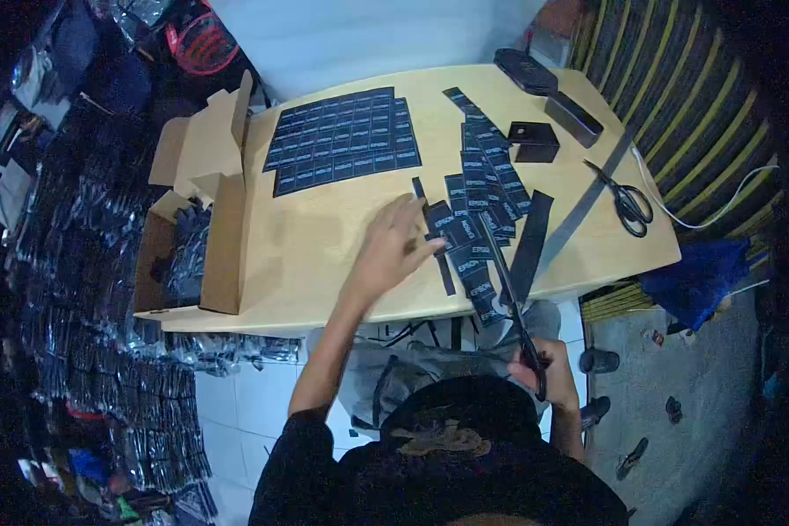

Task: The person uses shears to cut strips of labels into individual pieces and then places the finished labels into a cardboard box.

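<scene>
Your work is spread over the pale tabletop (pixel 316 254), with the open cardboard box (pixel 223 254) at its left edge and dark contents inside that are too jumbled to tell apart. Near the far edge lies a block of labels (pixel 337 136), printed EPSON in neat rows. Closer to you, right of the middle, the label strips (pixel 478 175) overlap in a loose, fanned pile that reaches down toward the near edge. A plain black strip (pixel 532 237) lies just right of that pile.

Your scissors (pixel 522 331) slant from below the near edge up over the label strips, tips pointing away from you; whether the blades are parted, you cannot tell from here. Your right hand (pixel 543 364) is closed around their handles. A second pair of scissors (pixel 631 210) rests on the right of the tabletop, out of use.

Your left hand (pixel 386 241) holds nothing you can make out: its fingers are apart, spread just left of the pile. Under or beside its fingertips runs a narrow dark strip (pixel 448 276); contact is unclear. By the thumb lie the smallest things, the loose label pieces (pixel 469 235), turned at different angles.

The step in hand looks like snipping strips into single labels, probably between two cuts. The next move likely calls for your left hand to pinch one strip, lift it clear of its neighbours and keep your fingertips off the blade line while you square the cut to a printed border.
</scene>
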A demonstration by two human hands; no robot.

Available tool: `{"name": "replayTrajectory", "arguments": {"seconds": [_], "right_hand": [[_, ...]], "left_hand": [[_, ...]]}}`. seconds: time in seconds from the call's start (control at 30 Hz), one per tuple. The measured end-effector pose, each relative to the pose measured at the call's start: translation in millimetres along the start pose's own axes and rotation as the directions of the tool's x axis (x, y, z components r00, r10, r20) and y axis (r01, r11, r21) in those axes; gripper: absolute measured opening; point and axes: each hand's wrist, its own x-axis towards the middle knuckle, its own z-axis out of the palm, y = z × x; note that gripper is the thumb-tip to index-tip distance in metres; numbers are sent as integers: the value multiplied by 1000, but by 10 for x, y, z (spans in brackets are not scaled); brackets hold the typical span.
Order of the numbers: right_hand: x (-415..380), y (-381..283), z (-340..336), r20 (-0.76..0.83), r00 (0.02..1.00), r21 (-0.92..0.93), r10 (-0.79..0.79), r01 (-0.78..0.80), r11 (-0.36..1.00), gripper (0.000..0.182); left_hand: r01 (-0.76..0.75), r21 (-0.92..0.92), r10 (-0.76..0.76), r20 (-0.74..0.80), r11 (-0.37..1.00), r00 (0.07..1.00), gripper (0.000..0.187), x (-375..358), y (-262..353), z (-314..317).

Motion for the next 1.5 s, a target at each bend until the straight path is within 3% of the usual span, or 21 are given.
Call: {"name": "replayTrajectory", "arguments": {"seconds": [0.13, 0.23, 0.33, 0.4, 0.43, 0.47, 0.57, 0.63, 0.73, 0.8, 0.9, 0.97, 1.03, 1.1, 1.17, 1.23, 1.27, 1.3, 1.37, 1.43, 1.5], "right_hand": [[-58, -60, 10, -112, 993, 23, 30, -28, 999, 20], [-59, -66, 12, -121, 992, 80, 40, -30, 996, 21], [-25, 77, -8, -80, 997, 90, 8, -1, 996, 21], [-17, 78, -10, -62, 998, 91, -12, 18, 996, 21], [-22, 25, 3, -44, 996, 85, 74, -70, 994, 19], [-15, -12, 17, -27, 987, 76, 158, -156, 985, 17], [81, 21, 66, 1, 1000, 129, 25, -25, 991, 18], [163, -67, 174, -72, 997, 132, 3, 7, 991, 18], [375, -128, 313, -164, 984, 150, -63, 88, 985, 20], [569, -77, 408, -178, 978, 171, -109, 140, 975, 23], [825, -111, 545, -198, 970, 301, -142, 198, 933, 32], [912, -284, 602, -206, 943, 371, -262, 323, 871, 35], [928, -335, 637, -153, 957, 343, -245, 284, 895, 36], [940, -364, 696, -156, 955, 324, -251, 289, 901, 35], [956, -382, 730, -101, 965, 297, -242, 261, 918, 33], [963, -338, 777, -113, 972, 329, -206, 232, 916, 30], [956, -337, 792, -141, 962, 252, -236, 265, 931, 30], [952, -341, 809, -145, 959, 260, -244, 275, 926, 26], [928, -344, 816, -99, 989, 321, -110, 136, 937, 19], [904, -387, 821, -35, 988, 335, -153, 156, 929, 14], [869, -485, 785, 103, 963, 198, -248, 224, 954, 18]], "left_hand": [[-22, 156, 23, 0, 988, 1000, 62, 171, 96, 384], [-67, 134, 70, -17, 989, 997, 47, 213, 13, 443], [-19, 31, 20, -41, 999, 999, 24, 258, -20, 389], [11, -49, -15, -73, 999, 997, 23, 306, -45, 365], [41, -135, -56, -106, 990, 993, 22, 335, -70, 346], [-28, -56, 20, -144, 998, 989, 20, 357, -128, 325], [-26, -97, 7, -189, 995, 982, 22, 401, -221, 262], [17, -330, -107, -256, 944, 961, 21, 399, -178, 223], [105, -450, -172, -112, 887, 979, 19, 243, 16, 80], [244, -727, -365, -9, 641, 931, 14, 58, 315, 71], [299, -811, -387, 98, 502, 917, 10, -242, 732, 55], [291, -803, -408, 66, 520, 911, 10, -419, 766, 46], [285, -798, -432, 34, 531, 901, 11, -568, 809, 7], [392, -777, -471, 141, 492, 871, 10, -701, 860, -87], [420, -730, -447, 174, 539, 877, 13, -907, 752, -44], [343, -663, -253, 232, 665, 939, 21, -1033, 733, -50], [439, -567, -260, 371, 697, 892, 31, -1083, 726, -106], [443, -563, -287, 346, 698, 893, 31, -1076, 768, -136], [284, -674, -353, 37, 682, 935, 39, -1037, 866, -158], [263, -648, -329, 20, 715, 944, 50, -961, 801, -258], [110, -628, -120, 26, 770, 992, 46, -909, 735, -234]]}}
